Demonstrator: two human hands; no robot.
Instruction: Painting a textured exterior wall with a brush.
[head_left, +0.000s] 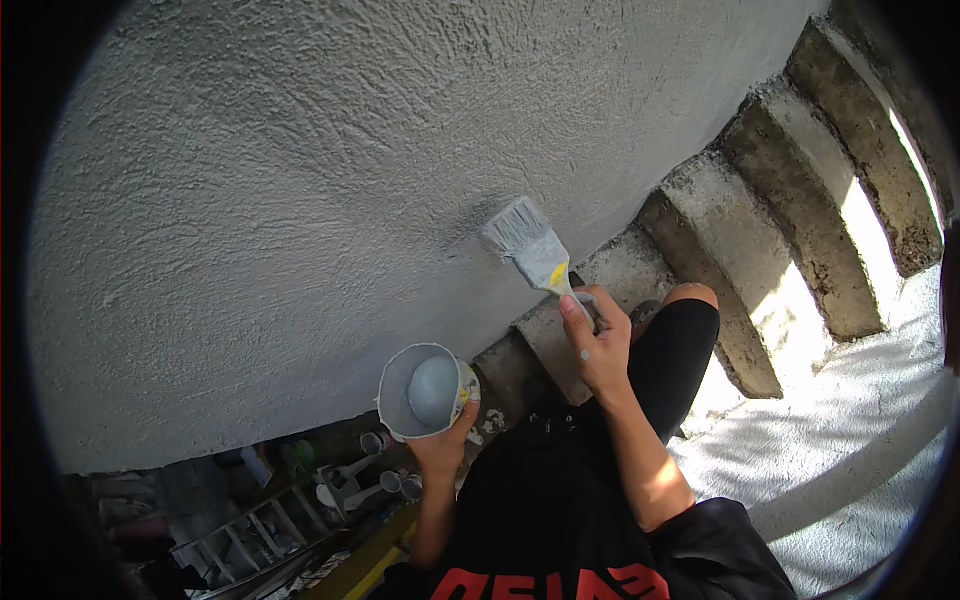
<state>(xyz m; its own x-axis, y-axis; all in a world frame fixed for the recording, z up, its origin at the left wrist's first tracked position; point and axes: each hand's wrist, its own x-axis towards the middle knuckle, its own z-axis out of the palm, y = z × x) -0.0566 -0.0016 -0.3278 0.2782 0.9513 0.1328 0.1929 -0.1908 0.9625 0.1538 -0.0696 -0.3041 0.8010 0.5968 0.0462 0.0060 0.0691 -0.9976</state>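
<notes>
My right hand (602, 341) grips the handle of a flat paintbrush (541, 255), whose bristles and ferrule are coated in grey paint with one yellow patch showing. The bristle tips are at the rough plastered wall (285, 225), seemingly touching it. In my left hand (444, 450) is a paint-smeared tub (390, 379), held from below and the side near the wall's lower edge. Pale grey paint (435, 390) lies at the bottom of it. A spot of paint marks the back of my right hand.
Concrete steps (739, 240) rise along the wall to the right, partly sunlit. My bent knee (679, 337) is over them. Beyond the wall's lower edge, far below, lie a ladder (259, 532), several containers and other clutter in shade. A rough plastered surface (810, 442) borders the steps.
</notes>
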